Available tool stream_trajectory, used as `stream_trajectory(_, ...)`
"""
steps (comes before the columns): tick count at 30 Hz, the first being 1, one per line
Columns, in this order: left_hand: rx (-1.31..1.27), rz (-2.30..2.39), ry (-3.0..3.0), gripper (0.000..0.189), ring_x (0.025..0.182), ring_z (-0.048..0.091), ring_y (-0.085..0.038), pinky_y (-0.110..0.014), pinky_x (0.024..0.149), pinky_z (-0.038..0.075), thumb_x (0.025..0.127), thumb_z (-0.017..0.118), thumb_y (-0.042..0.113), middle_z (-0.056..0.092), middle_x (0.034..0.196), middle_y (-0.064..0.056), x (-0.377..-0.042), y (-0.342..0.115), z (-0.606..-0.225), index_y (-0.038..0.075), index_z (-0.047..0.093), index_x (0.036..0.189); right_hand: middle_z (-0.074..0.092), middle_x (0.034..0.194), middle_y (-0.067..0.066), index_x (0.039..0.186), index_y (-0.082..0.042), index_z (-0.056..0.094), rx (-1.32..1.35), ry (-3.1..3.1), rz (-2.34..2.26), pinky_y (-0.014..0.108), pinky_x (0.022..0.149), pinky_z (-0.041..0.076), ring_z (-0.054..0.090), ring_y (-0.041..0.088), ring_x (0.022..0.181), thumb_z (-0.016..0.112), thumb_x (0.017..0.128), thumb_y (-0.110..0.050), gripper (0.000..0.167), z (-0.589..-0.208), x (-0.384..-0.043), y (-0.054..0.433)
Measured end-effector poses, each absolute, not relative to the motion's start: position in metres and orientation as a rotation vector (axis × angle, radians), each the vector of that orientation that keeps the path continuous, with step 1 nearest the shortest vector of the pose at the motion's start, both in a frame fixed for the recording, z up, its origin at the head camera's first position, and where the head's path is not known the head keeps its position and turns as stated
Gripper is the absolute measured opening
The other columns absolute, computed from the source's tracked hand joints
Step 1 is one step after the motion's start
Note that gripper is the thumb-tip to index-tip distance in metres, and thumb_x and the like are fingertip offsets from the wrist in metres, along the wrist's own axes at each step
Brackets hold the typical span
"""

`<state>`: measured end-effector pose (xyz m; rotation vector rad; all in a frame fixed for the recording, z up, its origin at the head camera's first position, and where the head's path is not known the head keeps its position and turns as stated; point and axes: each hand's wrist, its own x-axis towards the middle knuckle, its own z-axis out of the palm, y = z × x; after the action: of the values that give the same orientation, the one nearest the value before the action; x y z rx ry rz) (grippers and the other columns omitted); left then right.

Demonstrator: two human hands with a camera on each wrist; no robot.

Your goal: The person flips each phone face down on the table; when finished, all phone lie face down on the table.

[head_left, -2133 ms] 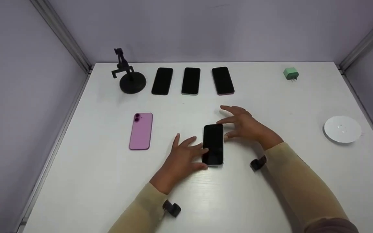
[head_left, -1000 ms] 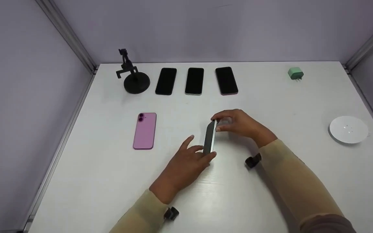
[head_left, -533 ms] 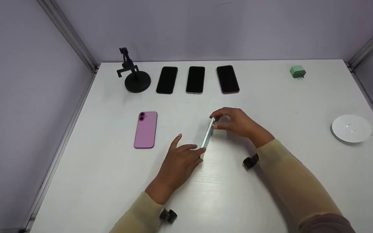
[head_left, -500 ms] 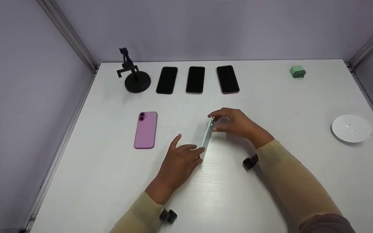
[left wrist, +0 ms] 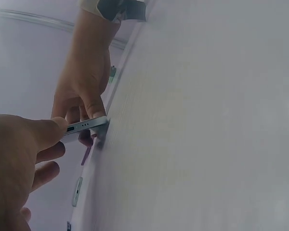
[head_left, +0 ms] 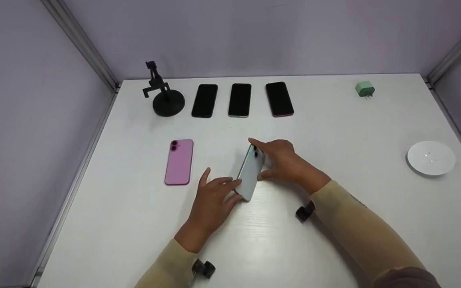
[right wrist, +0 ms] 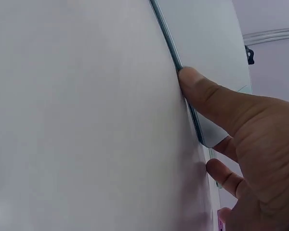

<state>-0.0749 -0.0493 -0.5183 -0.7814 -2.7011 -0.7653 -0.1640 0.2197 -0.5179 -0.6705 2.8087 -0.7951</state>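
Observation:
A phone [head_left: 250,173] with a pale blue back is tilted over the table, its camera end away from me. My left hand [head_left: 213,200] pinches its near left corner; in the left wrist view the left thumb [left wrist: 58,127] lies at the port end of the phone [left wrist: 86,125]. My right hand [head_left: 284,162] grips the far part, index finger at the top end and thumb on the right edge. In the right wrist view that thumb [right wrist: 197,84] presses the long edge of the phone [right wrist: 202,43]. Its screen is hidden, facing down.
A pink phone [head_left: 179,162] lies back up at the left. Three dark phones [head_left: 204,101] [head_left: 239,100] [head_left: 279,99] form a row at the back, beside a black phone stand [head_left: 168,103]. A green charger [head_left: 365,89] and a white round dish [head_left: 431,158] are at the right.
The phone lay screen up; both hands have lifted it on edge and turned it over leftward, so its pale back now shows. The right hand has shifted left, its thumb sliding down the edge.

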Motion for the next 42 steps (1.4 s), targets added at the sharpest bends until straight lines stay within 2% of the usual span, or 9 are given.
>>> stream_trajectory(9, -0.690, -0.740, -2.755, 0.047, 0.126, 0.074, -0.023, -0.069, 0.130, 0.027, 0.091, 0.090, 0.028, 0.085, 0.116, -0.004, -0.077, -0.067, -0.521, 0.017, 0.079, 0.135, 0.069, 0.150, 0.012, 0.170, -0.028, 0.041, -0.693, 2.814, -0.799, 0.061, 0.125, 0.031, 0.058, 0.042, 0.138, 0.098, 0.083, -0.034, 0.104, -0.525, -0.174, 0.203)
stream_trajectory(15, -0.561, -0.981, -2.759, 0.048, 0.127, 0.074, -0.027, -0.067, 0.132, 0.023, 0.089, 0.091, 0.023, 0.083, 0.123, -0.008, -0.081, -0.083, -0.529, 0.013, 0.079, 0.134, 0.067, 0.153, 0.009, 0.169, -0.032, 0.043, -0.661, 2.759, -0.883, 0.061, 0.128, 0.025, 0.052, 0.041, 0.142, 0.098, 0.083, -0.032, 0.102, -0.527, -0.178, 0.193)
stream_trajectory(20, -0.497, -1.088, -2.774, 0.050, 0.133, 0.070, -0.030, -0.065, 0.134, 0.019, 0.088, 0.092, 0.022, 0.081, 0.127, -0.010, -0.085, -0.096, -0.532, 0.012, 0.078, 0.136, 0.067, 0.154, 0.004, 0.166, -0.035, 0.048, -0.622, 2.714, -0.947, 0.057, 0.130, 0.025, 0.045, 0.037, 0.147, 0.097, 0.084, -0.030, 0.095, -0.528, -0.185, 0.186)
stream_trajectory(23, -0.491, -1.015, -2.792, 0.052, 0.134, 0.069, -0.030, -0.065, 0.135, 0.018, 0.087, 0.093, 0.025, 0.081, 0.127, -0.011, -0.087, -0.102, -0.531, 0.012, 0.078, 0.136, 0.068, 0.152, 0.002, 0.164, -0.036, 0.050, -0.619, 2.690, -0.945, 0.054, 0.131, 0.022, 0.041, 0.035, 0.148, 0.095, 0.087, -0.029, 0.090, -0.525, -0.190, 0.180)
stream_trajectory(34, -0.473, -0.655, -2.833, 0.050, 0.136, 0.068, -0.029, -0.069, 0.133, 0.020, 0.086, 0.092, 0.038, 0.081, 0.128, -0.010, -0.094, -0.112, -0.524, 0.011, 0.082, 0.128, 0.065, 0.156, -0.008, 0.162, -0.037, 0.053, -0.708, 2.696, -0.813, 0.055, 0.132, 0.020, 0.045, 0.034, 0.144, 0.089, 0.093, -0.031, 0.078, -0.521, -0.207, 0.157)
stream_trajectory(42, -0.506, -0.412, -2.862, 0.049, 0.139, 0.066, -0.023, -0.068, 0.133, 0.023, 0.087, 0.090, 0.045, 0.085, 0.113, -0.005, -0.102, -0.112, -0.523, 0.014, 0.084, 0.124, 0.061, 0.161, -0.006, 0.164, -0.032, 0.052, -0.739, 2.674, -0.725, 0.058, 0.133, 0.017, 0.045, 0.036, 0.147, 0.085, 0.097, -0.030, 0.074, -0.523, -0.220, 0.149)
